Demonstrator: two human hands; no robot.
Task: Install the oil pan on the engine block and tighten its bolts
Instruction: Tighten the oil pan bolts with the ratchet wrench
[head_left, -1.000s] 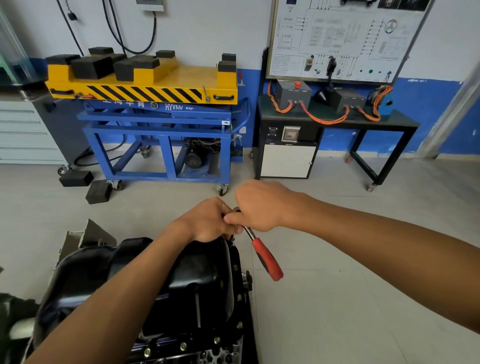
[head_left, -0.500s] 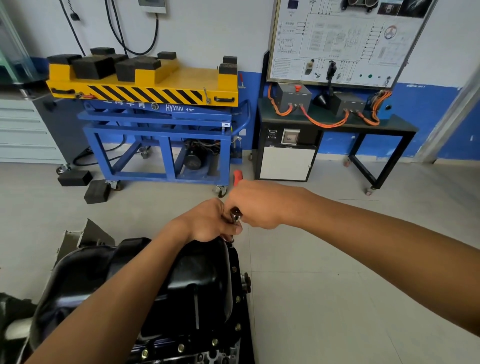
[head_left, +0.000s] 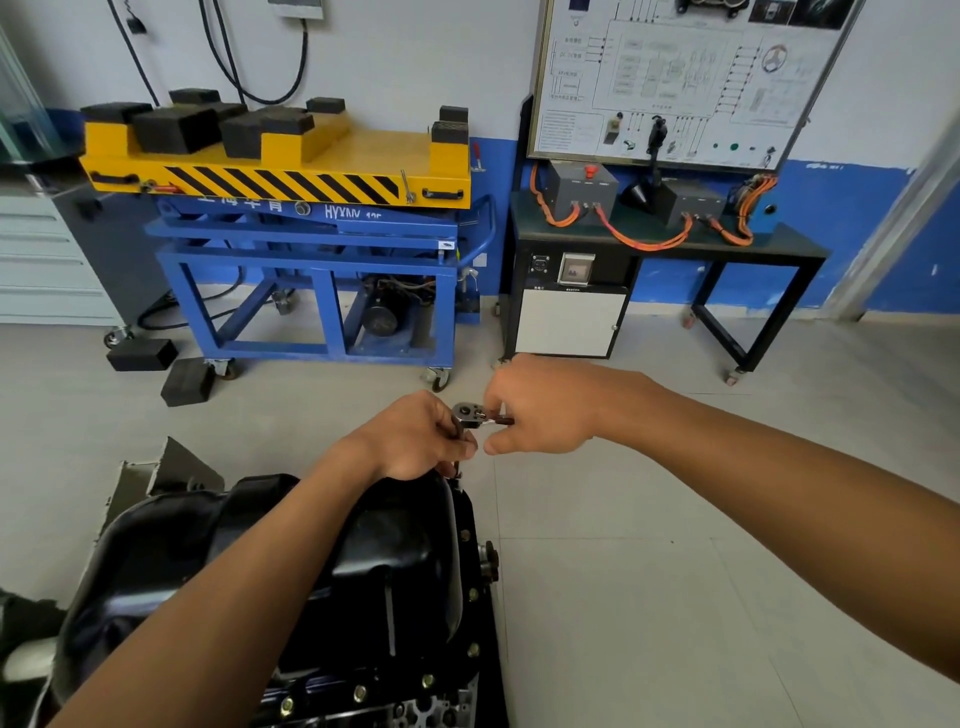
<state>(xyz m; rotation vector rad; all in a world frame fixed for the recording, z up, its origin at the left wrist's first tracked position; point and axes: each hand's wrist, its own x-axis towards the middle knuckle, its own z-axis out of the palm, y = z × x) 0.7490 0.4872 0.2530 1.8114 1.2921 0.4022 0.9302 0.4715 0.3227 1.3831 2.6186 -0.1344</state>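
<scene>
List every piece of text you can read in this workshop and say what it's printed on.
"HYX", then unclear letters and digits: blue lift cart's beam.
Chinese characters beside it: tops hidden, unreadable.
Wiring diagram board: labels too small to read.
Black cabinet's panel labels: too small to read.

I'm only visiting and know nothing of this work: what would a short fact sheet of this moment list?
Tool: silver ratchet wrench, head over the pan's far corner
Left hand: grips the shaft under the wrench head
Right hand: wraps the wrench handle
Workpiece: glossy black metal oil pan
Bolts: brass-coloured bolts seated along its right flange
Behind: yellow-and-blue wheeled lift trolley
</scene>
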